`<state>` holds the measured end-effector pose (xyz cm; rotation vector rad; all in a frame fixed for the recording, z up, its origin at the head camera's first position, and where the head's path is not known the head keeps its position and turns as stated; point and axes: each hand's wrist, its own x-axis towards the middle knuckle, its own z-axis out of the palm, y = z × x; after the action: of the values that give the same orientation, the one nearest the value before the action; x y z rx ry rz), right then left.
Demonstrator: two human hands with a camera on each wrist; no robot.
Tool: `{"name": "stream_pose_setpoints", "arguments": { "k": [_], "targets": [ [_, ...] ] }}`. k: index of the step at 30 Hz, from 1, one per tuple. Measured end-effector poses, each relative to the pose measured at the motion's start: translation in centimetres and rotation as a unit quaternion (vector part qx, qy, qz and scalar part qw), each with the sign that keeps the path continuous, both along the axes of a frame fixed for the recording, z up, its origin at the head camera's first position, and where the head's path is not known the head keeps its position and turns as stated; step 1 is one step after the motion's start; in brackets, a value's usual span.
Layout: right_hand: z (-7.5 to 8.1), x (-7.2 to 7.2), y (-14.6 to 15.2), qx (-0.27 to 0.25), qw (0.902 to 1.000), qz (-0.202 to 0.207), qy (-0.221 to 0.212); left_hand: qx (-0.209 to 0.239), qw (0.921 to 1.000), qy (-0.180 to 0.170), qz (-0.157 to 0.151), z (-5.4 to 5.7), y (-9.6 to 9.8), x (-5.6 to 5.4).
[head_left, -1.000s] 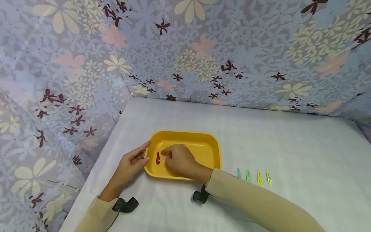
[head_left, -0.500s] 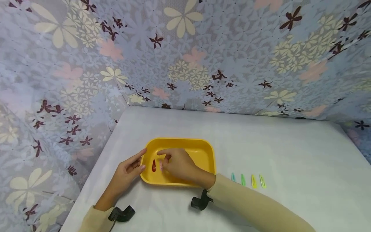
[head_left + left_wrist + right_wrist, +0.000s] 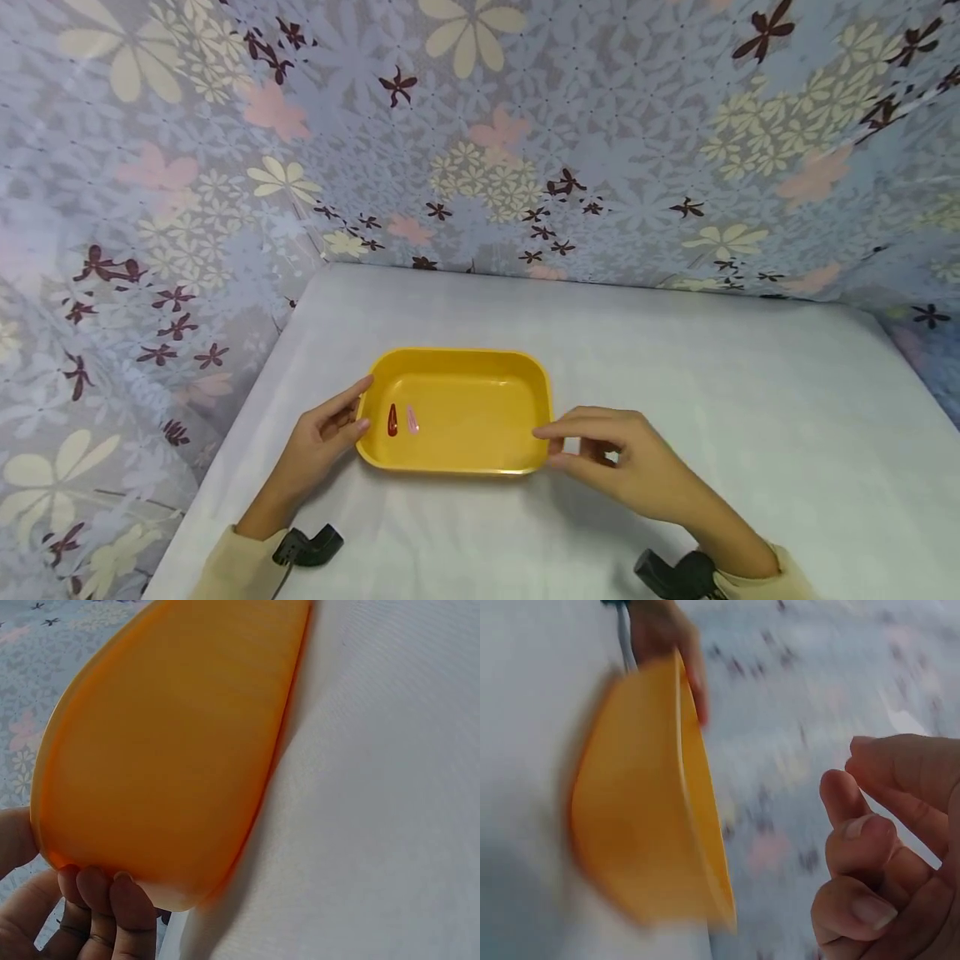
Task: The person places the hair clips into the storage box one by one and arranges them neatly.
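Observation:
My left hand [image 3: 311, 446] grips the left end of a yellow plastic tray [image 3: 472, 417], thumb and fingers at its rim. In the left wrist view, the fingers [image 3: 94, 896] press against the tray's outer side. Two snap hair clips lie inside near the left end: a dark red clip [image 3: 392, 421] and a pink clip [image 3: 412, 419], side by side. By the tray's right end is my right hand [image 3: 637, 462], fingers loosely bent and holding nothing. The right wrist view shows a gap between its fingertips [image 3: 862, 742] and the tray.
A white cloth [image 3: 720, 375] covers the table. Flower-patterned fabric [image 3: 480, 150] hangs along the back and left side. Black wrist cameras [image 3: 307, 546] sit on both wrists. The green and yellow clips right of the tray are hidden behind my right hand.
My right hand has let go of the pink clip beside the red one. It has moved right, out of the tray, to its right end. The left hand stays on the rim.

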<state>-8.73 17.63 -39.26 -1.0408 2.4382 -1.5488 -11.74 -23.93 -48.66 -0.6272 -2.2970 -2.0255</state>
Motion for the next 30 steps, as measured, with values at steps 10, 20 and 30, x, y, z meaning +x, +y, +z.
{"name": "stream_pose_setpoints", "arguments": {
  "k": [10,20,30],
  "targets": [
    [-4.2,2.5,11.2,0.071,0.9753,-0.209,-0.006,0.000,1.0000,0.000,0.003,0.1,0.1,0.4],
    [-8.0,3.0,13.2,0.160,0.9476,-0.275,0.023,0.000,1.0000,-0.006,0.000,0.4,0.3,0.3],
    [-8.6,2.7,12.4,0.197,0.9275,-0.313,0.055,-0.003,1.0000,-0.009,0.003,0.5,0.3,0.2]
  ]
}}
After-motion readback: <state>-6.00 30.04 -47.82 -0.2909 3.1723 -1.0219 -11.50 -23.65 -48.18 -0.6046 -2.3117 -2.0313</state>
